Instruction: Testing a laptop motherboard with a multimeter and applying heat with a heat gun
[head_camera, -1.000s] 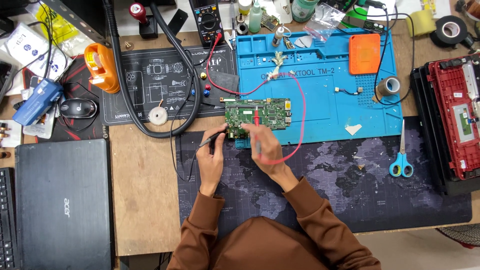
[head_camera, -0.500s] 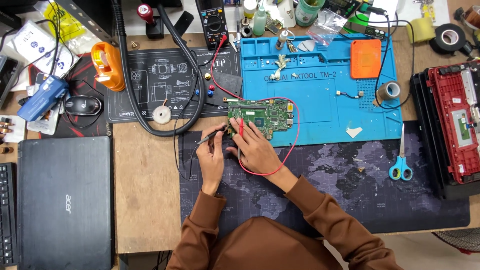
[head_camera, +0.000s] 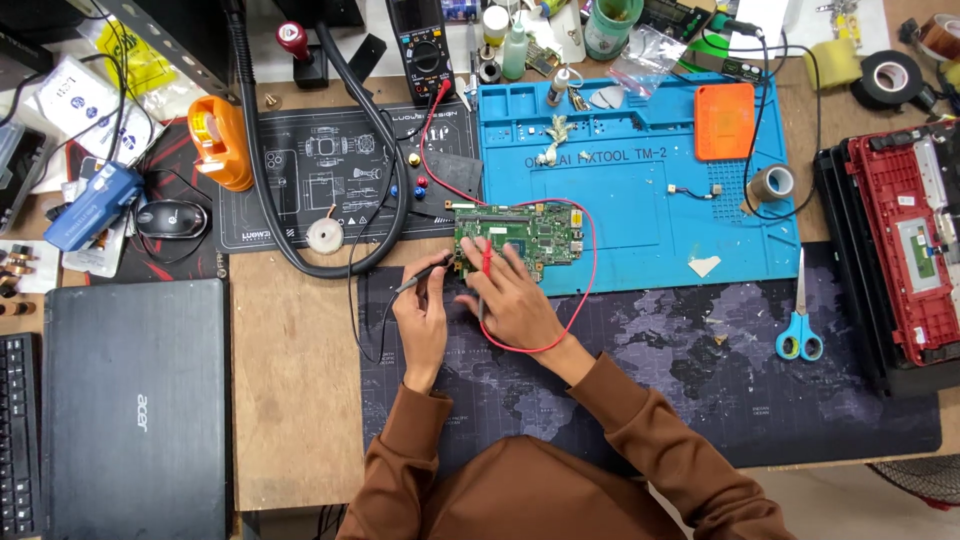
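A green circuit board (head_camera: 520, 236) lies at the front left corner of the blue work mat (head_camera: 640, 200). My right hand (head_camera: 510, 300) grips a red test probe (head_camera: 486, 258), its tip down on the board's lower left part. A red lead (head_camera: 585, 290) loops from it around the board. My left hand (head_camera: 424, 312) holds a black test probe (head_camera: 422, 278) that points toward the board's left edge. Both leads run up to a black multimeter (head_camera: 421, 50) at the back.
A closed black laptop (head_camera: 135, 405) lies at the left, a red opened laptop shell (head_camera: 905, 245) at the right. Blue-handled scissors (head_camera: 800, 320) rest on the dark desk mat (head_camera: 700, 390). A thick black hose (head_camera: 330, 200), an orange tape dispenser (head_camera: 220, 140) and a mouse (head_camera: 170, 218) sit behind.
My right hand has shifted the red probe from the board's middle to its lower left part. My left hand has barely moved with the black probe. The view has shifted slightly.
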